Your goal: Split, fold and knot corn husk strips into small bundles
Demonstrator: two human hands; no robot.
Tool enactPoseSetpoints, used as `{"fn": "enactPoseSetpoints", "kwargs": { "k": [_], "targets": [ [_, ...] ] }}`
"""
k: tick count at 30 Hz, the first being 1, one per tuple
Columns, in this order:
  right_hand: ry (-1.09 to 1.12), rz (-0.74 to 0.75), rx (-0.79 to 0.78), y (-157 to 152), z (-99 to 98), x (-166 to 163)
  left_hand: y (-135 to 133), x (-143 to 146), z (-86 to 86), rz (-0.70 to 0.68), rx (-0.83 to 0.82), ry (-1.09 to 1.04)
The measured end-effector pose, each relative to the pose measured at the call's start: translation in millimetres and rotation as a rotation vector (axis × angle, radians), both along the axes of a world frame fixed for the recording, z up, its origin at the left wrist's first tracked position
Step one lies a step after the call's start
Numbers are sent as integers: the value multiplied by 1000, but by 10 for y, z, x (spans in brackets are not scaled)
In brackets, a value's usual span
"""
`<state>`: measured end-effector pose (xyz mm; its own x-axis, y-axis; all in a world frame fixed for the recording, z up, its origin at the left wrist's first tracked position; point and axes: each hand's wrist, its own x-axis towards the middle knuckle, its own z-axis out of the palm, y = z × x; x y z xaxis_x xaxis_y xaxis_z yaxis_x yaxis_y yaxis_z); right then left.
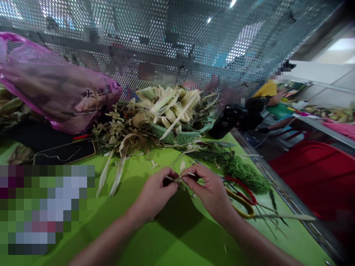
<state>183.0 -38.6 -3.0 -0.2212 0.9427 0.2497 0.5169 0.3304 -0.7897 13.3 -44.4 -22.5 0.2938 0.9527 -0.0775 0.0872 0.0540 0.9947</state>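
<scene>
Both hands meet above the green tabletop (124,236). My left hand (156,190) pinches one side of a small folded piece of dried corn husk (181,173). My right hand (206,186) pinches the other side, and thin husk ends stick out between the fingertips. Just right of my right hand lie scissors (246,210) with one red and one yellow handle, partly hidden behind the hand. Two long pale husk strips (119,175) hang forward from a heap of dried husk scraps (122,129) beyond my left hand.
A green basket (180,137) heaped with corn husks (177,105) stands at the back. A pink plastic bag (66,88) and a phone (65,151) lie left. Green strands (240,170) and black bags (230,118) line the right edge. Beyond are a red chair (318,173) and a person in yellow (267,92).
</scene>
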Motion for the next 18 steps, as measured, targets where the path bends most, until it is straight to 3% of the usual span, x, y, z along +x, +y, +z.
{"fn": "enactPoseSetpoints", "kwargs": {
  "k": [7,13,18],
  "targets": [
    [44,-36,-43,-14,-35,-16,-9,18,36,-29,-49,-76],
    [111,-71,-114,-14,-44,-43,3,20,12,51,-82,-107],
    [111,34,-206,-17,-28,-61,32,-17,-19,142,-292,-429]
  ]
}}
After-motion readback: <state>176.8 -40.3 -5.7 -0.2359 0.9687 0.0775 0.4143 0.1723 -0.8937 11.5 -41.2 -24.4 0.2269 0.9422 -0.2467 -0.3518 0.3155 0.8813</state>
